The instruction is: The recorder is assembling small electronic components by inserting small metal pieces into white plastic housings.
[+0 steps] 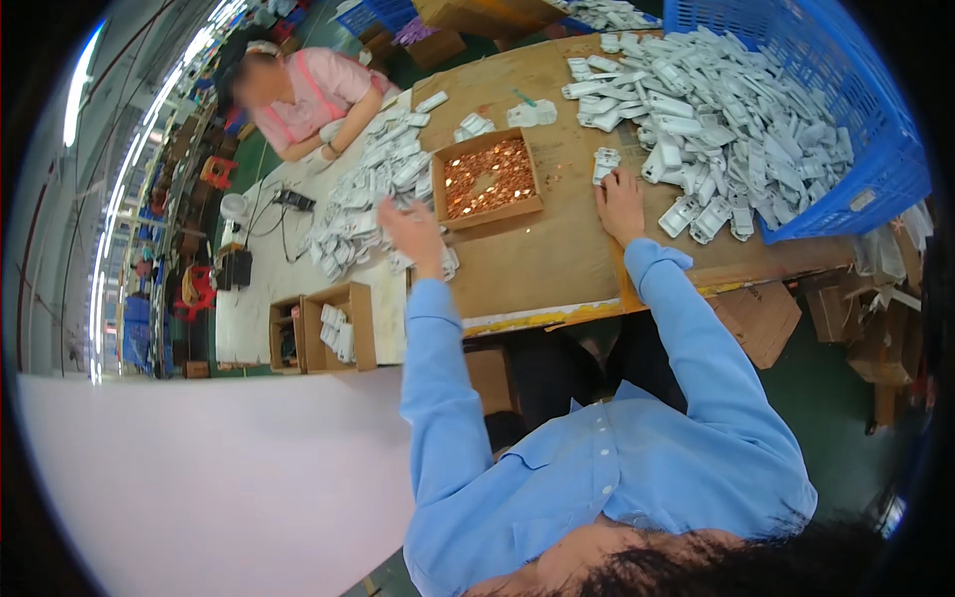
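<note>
My right hand (623, 211) rests on the brown cardboard table cover, its fingers closed around the near end of a small white plastic housing (605, 162). The far end of that housing sticks out past my fingertips. Over the near edge of a heap of similar white housings (370, 189), my left hand (412, 237) is smeared by motion, so its grip does not show. Between my hands, a little farther off, stands an open cardboard box (538, 179) of small copper-coloured metal pieces (487, 177).
A tipped blue plastic crate (861, 129) spills a big pile of white housings (696, 114) at right. Cardboard boxes (363, 328) stand at the table's near left corner. Across the table, a person in pink (323, 95) leans on it. Black cables (274, 224) lie at left.
</note>
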Demonstrator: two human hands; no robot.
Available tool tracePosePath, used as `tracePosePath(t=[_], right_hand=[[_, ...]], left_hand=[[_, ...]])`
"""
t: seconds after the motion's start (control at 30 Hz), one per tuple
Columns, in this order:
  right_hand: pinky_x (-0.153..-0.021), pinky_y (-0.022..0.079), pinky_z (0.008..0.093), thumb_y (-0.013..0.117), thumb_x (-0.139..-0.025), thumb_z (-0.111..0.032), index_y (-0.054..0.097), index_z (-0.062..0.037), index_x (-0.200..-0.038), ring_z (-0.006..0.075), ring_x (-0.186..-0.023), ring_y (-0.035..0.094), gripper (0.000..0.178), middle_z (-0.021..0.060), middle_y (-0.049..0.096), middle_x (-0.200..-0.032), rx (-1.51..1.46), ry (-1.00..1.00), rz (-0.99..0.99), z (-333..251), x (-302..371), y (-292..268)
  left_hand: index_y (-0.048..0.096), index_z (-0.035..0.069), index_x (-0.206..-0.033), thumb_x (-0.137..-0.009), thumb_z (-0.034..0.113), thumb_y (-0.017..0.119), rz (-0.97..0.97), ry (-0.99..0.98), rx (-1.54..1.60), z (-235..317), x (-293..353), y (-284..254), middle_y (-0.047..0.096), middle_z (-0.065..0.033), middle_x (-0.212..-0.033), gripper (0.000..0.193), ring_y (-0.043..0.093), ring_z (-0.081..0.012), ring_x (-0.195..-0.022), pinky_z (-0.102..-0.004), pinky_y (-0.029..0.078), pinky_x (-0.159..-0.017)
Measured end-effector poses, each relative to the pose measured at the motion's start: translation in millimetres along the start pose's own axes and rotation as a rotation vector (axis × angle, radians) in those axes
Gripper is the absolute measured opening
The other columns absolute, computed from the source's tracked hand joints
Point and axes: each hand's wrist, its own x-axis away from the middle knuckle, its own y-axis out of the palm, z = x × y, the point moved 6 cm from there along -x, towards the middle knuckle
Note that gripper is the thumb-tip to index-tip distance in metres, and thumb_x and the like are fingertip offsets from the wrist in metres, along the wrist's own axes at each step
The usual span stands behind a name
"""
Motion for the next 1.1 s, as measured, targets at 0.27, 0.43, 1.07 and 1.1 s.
tracePosePath(t=[0.27, 0.43, 1.07, 1.1], right_hand=[[-0.088, 0.044, 0.0446, 0.062, -0.086, -0.019, 0.057, -0.0024, -0.094, 0.0351, -0.103, 0.051, 0.018, 0.0162, 0.053, -0.111, -0.119, -0.080, 0.045, -6, 0, -5], [-0.088, 0.044, 0.0439, 0.062, -0.086, -0.019, 0.056, -0.0014, -0.094, 0.0355, -0.102, 0.051, 0.020, 0.0167, 0.053, -0.110, -0.121, -0.089, 0.024, -9, 1, -6], [-0.083, 0.048, 0.0413, 0.070, -0.080, -0.014, 0.058, -0.0035, -0.090, 0.0345, -0.098, 0.056, 0.019, 0.0160, 0.056, -0.109, -0.514, -0.750, -0.380, -148, 85, -6], [-0.083, 0.048, 0.0408, 0.071, -0.080, -0.012, 0.058, -0.0043, -0.091, 0.0346, -0.098, 0.056, 0.019, 0.0165, 0.056, -0.109, -0.528, -0.766, -0.414, -149, 86, -5]], left_hand=[[0.060, 0.001, -0.104, -0.091, 0.016, 0.061, -0.338, -0.455, 0.478, 42, 150, 37, 0.064, -0.0051, -0.085, 0.020, 0.058, -0.0120, -0.074, -0.0272, 0.048, -0.064], [0.063, 0.001, -0.099, -0.090, 0.016, 0.062, -0.456, -0.518, 0.535, 31, 184, 39, 0.064, -0.0038, -0.078, 0.017, 0.059, -0.0112, -0.067, -0.0251, 0.048, -0.060], [0.066, -0.004, -0.085, -0.090, 0.027, 0.059, -0.327, -0.625, 0.669, 10, 185, 44, 0.065, -0.0136, -0.068, 0.032, 0.059, -0.0168, -0.061, -0.0351, 0.046, -0.058], [0.065, -0.004, -0.085, -0.090, 0.026, 0.058, -0.333, -0.647, 0.644, 14, 183, 42, 0.064, -0.0137, -0.068, 0.031, 0.059, -0.0166, -0.062, -0.0351, 0.046, -0.059]])
